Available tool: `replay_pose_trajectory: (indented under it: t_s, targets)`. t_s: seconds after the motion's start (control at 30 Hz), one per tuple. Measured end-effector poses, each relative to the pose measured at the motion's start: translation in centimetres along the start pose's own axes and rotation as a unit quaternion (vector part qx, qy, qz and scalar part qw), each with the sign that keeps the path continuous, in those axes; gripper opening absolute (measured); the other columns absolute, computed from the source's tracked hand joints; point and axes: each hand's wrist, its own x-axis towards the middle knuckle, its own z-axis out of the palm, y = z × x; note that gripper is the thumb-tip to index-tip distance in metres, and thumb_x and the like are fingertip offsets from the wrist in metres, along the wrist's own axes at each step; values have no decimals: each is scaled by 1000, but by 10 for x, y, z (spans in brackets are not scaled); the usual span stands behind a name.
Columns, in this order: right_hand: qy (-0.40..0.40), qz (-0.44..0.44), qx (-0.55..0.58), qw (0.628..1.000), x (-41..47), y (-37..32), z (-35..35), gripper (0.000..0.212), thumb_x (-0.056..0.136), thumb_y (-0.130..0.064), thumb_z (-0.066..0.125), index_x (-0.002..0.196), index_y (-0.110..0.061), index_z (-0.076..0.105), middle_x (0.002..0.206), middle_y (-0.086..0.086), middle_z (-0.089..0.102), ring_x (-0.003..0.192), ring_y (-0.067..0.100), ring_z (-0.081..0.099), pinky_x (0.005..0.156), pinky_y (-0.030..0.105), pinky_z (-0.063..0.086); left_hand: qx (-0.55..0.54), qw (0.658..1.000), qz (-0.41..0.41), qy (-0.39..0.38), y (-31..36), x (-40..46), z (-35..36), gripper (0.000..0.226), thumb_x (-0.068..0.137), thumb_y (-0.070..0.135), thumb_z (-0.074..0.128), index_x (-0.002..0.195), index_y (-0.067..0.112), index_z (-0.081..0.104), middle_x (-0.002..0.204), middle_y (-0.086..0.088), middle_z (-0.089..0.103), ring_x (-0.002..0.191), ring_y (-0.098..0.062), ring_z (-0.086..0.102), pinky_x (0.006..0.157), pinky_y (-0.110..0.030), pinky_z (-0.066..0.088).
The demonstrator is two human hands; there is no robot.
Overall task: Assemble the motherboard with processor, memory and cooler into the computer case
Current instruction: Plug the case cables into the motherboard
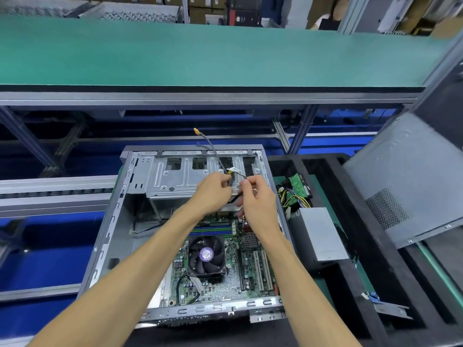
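Open computer case (pixel 120 221) lies on its side on the bench, w/ motherboard (pixel 233 279) seated flat in the near half. Cooler (pixel 207 255), fan w/ purple label, sits on the board left of centre; memory (pixel 213 230) sticks in slots just beyond it. Drive cage (pixel 180 176) fills far end of case.

Both hands up over the cage. Left hand (pixel 213 190): fingers curled, pinching a thin dark cable (pixel 213 149) that rises away to a yellow-tipped connector (pixel 196 131). Right hand (pixel 255 196): fingers curled round same cable, just beside left hand, white tag (pixel 234 169) between them. Hands close, not touching as far as I can tell.

Right of case: grey power supply (pixel 318 234) w/ yellow/black wire bundle (pixel 295 196), green board (pixel 299 184) beyond. Case side panel (pixel 400 176) leans tilted at far right.
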Motion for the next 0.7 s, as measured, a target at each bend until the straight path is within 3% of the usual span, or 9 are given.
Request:
replay_pose_trajectory:
  t_s: [0.13, 0.23, 0.3, 0.37, 0.47, 0.53, 0.6, 0.7]
  targets:
    - [-2, 1, -9, 1000, 1, 1, 3, 13, 104, -22, 50, 94, -15, 55, 70, 9, 64, 53, 20, 60, 45, 34, 51, 65, 997, -24, 41, 4, 3, 12, 16, 93, 10, 45, 80, 11, 55, 78, -2, 53, 85, -28, 48, 79, -39, 35]
    - [-5, 2, -6, 1000, -1, 1, 1, 15, 104, -23, 50, 93, -15, 55, 66, 6, 61, 45, 12, 56, 41, 22, 43, 126, 989, -67, 43, 12, 13, 20, 22, 94, 17, 40, 96, 12, 62, 100, -4, 61, 102, -26, 50, 93, -42, 35]
    - [-7, 4, 2, 1000, -1, 0, 0, 16, 105, -23, 49, 94, -13, 55, 66, 7, 61, 43, 11, 56, 41, 23, 43, 143, 987, -65, 42, 12, 18, 21, 23, 95, 20, 40, 93, 13, 62, 98, -3, 60, 99, -25, 50, 91, -41, 34]
    - [-4, 8, 19, 1000, -2, -2, -1, 16, 105, -22, 49, 95, -12, 56, 65, 4, 61, 44, 12, 57, 43, 34, 49, 137, 988, -43, 49, 8, 16, 20, 22, 95, 20, 40, 86, 14, 59, 86, -2, 59, 91, -25, 50, 85, -40, 32]
    - [4, 16, 45, 999, 0, -3, -2, 17, 105, -22, 47, 96, -11, 56, 63, 0, 64, 44, 17, 58, 50, 38, 53, -9, 998, 5, 67, -2, 6, 15, 15, 93, 13, 47, 88, 9, 61, 69, 0, 53, 68, -21, 49, 69, -37, 36]
    - [8, 21, 71, 997, 0, -5, -3, 17, 106, -22, 47, 96, -12, 56, 66, -4, 67, 47, 19, 62, 55, 43, 55, -150, 985, -4, 82, -6, -3, 6, 15, 91, 10, 56, 101, 14, 67, 73, 1, 57, 64, -14, 50, 63, -32, 40]
    - [10, 24, 104, 994, 1, -6, -3, 15, 105, -23, 49, 97, -14, 59, 68, -7, 68, 53, 20, 67, 58, 45, 59, -256, 962, -37, 83, -10, -10, -6, 23, 89, 10, 63, 106, 23, 71, 85, 9, 68, 72, -6, 57, 67, -23, 43]
    - [24, 14, 124, 992, 5, -8, -1, 12, 103, -25, 55, 102, -17, 65, 68, 1, 70, 60, 23, 72, 64, 39, 63, -303, 950, -28, 63, -17, -21, -22, 17, 89, 10, 65, 91, 20, 78, 84, 11, 75, 72, -6, 62, 75, -26, 53]
